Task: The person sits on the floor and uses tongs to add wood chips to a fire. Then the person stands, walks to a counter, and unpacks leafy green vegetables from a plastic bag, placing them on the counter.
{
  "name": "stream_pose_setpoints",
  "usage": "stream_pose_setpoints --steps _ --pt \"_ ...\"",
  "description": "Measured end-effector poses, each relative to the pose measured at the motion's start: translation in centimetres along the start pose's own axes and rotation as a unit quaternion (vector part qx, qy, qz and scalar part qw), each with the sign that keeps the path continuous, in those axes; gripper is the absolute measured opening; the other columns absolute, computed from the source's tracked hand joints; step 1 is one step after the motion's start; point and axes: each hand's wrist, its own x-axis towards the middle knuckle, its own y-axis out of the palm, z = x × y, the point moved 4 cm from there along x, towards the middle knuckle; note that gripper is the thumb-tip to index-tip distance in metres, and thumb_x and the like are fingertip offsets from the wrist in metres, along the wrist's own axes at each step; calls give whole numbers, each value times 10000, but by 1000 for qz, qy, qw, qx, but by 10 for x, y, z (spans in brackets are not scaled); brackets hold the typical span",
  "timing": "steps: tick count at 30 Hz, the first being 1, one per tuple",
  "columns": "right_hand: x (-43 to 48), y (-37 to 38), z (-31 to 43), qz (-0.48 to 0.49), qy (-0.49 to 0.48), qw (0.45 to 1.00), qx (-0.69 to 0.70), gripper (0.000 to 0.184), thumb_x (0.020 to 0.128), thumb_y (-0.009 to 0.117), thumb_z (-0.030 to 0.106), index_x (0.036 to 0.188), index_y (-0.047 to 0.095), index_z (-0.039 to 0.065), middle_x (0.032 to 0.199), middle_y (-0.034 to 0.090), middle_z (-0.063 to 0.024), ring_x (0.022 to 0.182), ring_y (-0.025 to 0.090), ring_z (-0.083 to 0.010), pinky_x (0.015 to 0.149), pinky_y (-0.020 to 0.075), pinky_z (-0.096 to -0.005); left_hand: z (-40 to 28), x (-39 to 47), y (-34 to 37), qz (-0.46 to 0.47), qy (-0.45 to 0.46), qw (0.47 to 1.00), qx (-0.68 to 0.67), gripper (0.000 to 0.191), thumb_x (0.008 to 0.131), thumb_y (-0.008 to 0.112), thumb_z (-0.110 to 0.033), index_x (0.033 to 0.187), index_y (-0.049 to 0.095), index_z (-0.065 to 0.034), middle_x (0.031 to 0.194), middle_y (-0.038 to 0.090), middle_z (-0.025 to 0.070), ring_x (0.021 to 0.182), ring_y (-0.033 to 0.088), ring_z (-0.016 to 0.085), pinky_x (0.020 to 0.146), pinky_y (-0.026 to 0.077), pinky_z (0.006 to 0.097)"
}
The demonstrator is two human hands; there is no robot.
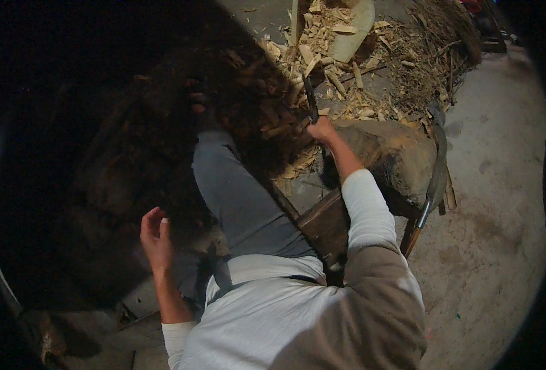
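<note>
My right hand [323, 130] is closed around the near end of a dark, narrow tool [310, 99]. The tool points away from me and its far end reaches the wood chips [333, 78]; its exact kind is unclear. Just right of that hand lies a thick block of wood [402, 150], with shavings along its far side. My left hand [155, 238] is raised at the left, palm turned inward and fingers loosely curled, with nothing seen in it. Deep shadow covers the ground beyond it.
A long curved blade with a wooden handle [411, 238] leans at the block's right side. A pale curved container [354, 34] holds chips at the top. Dry twigs [444, 34] are heaped at upper right. A wooden beam [321, 210] lies by my leg [249, 199].
</note>
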Motion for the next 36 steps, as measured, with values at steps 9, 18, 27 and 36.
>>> stream_pose_setpoints --steps 9,18,27,36 --pt "-73 11 -61 -61 -22 998 11 509 751 709 447 714 586 -45 705 622 -203 660 614 -354 614 485 -487 8 3 4 10 9 1000 -3 308 939 604 -54 1244 582 -17 1227 623 91 1156 583 185 1029 426 316" --pt "-92 -28 -67 -74 58 913 398 567 853 584 587 600 461 94 517 350 -9 442 347 -204 480 272 -469 12 4 2 17 9 1000 -11 308 939 599 -58 1244 581 -21 1242 612 93 1157 579 186 998 444 314" --pt "-3 7 -31 -176 8 932 317 789 843 529 720 713 545 -58 682 557 -161 646 535 -327 653 395 -554 19 -1 1 5 8 1000 -16 300 935 601 -44 1234 584 -17 1205 626 78 1124 589 168 1000 442 305" --pt "-32 39 63 -105 -63 966 227 869 800 553 745 842 675 -114 869 653 -310 839 637 -410 780 448 -498 18 -1 6 2 0 1000 -11 289 936 600 -44 1225 588 -21 1178 636 74 1116 594 164 1004 435 301"
